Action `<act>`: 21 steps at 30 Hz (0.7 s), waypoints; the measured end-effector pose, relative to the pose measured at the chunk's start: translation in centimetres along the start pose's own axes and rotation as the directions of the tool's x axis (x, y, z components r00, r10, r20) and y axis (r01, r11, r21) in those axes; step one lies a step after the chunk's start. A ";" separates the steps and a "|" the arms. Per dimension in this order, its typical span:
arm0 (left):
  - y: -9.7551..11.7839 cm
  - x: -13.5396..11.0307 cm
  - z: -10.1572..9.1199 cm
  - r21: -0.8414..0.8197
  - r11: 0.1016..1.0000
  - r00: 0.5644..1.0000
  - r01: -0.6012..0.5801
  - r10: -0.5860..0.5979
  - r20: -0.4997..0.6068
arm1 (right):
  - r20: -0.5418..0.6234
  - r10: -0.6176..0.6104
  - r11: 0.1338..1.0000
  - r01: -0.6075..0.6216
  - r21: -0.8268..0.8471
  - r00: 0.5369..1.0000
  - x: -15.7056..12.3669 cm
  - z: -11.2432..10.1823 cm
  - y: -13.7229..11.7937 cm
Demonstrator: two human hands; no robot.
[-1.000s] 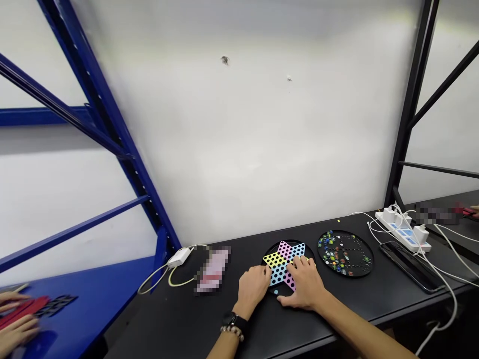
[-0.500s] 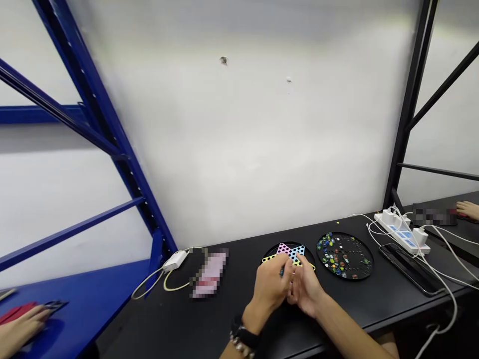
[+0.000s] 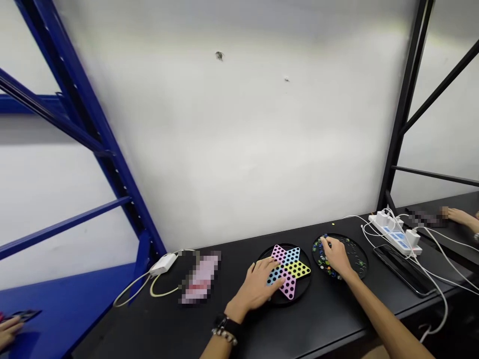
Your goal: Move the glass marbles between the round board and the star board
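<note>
A star-shaped Chinese checkers board (image 3: 290, 288) in pink, blue and yellow, dotted with holes, lies in a round black tray (image 3: 307, 286). My left hand (image 3: 256, 284) rests over the board's left side, palm down with fingers spread. A small glassy spot shows under its lower edge, too little to name. To the right, glass marbles (image 3: 322, 259) of several colours fill the left part of a second round black tray (image 3: 366, 271). My right hand (image 3: 337, 255) reaches into that tray, thumb and fingers drawn together among the marbles. What the fingertips grip is hidden.
A black phone (image 3: 404, 270) and a white power strip (image 3: 396, 237) with looping cables lie at the right. A blurred pink packet (image 3: 202, 276) and a white adapter (image 3: 163, 264) are on the left. Other people's hands (image 3: 460, 217) show at both edges. A blue rack post (image 3: 123, 187) stands at left.
My hands, together in front of the board before, have parted. The left has gone down onto the board; the right has moved right into the marble tray. More of the board shows now.
</note>
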State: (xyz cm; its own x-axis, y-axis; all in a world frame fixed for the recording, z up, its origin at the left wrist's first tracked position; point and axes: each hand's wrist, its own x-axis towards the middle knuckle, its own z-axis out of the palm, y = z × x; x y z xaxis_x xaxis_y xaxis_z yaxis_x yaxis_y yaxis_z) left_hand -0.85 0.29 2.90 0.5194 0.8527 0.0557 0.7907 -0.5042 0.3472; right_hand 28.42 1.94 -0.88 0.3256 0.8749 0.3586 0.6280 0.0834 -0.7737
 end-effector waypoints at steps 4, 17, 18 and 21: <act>-2.5 -0.4 0.8 0.049 0.999 0.998 -0.010 0.007 0.059 | 0.111 -0.090 0.870 0.133 -0.475 0.990 0.1 0.0 2.2; -5.1 0.7 3.1 0.084 0.994 0.986 0.063 -0.049 -0.157 | 0.436 -0.433 0.830 0.538 -0.149 0.789 -5.6 4.4 -5.6; -5.3 0.5 3.1 0.075 0.994 0.983 0.084 -0.070 -0.171 | 0.456 -0.431 0.830 0.540 -0.137 0.779 -6.0 4.4 -5.6; -5.3 -0.3 3.2 0.054 0.993 0.977 0.107 -0.095 -0.192 | 0.471 -0.406 0.841 0.522 -0.143 0.783 -6.3 4.3 -5.4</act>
State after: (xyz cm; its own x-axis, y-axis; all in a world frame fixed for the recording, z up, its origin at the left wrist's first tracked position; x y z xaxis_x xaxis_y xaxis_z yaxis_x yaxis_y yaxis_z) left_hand -4.18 2.33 -1.92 0.3698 0.9070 0.2014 0.8580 -0.4166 0.3005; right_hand 19.96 -2.01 -1.20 -0.3327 0.8761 0.3488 0.7990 0.4584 -0.3893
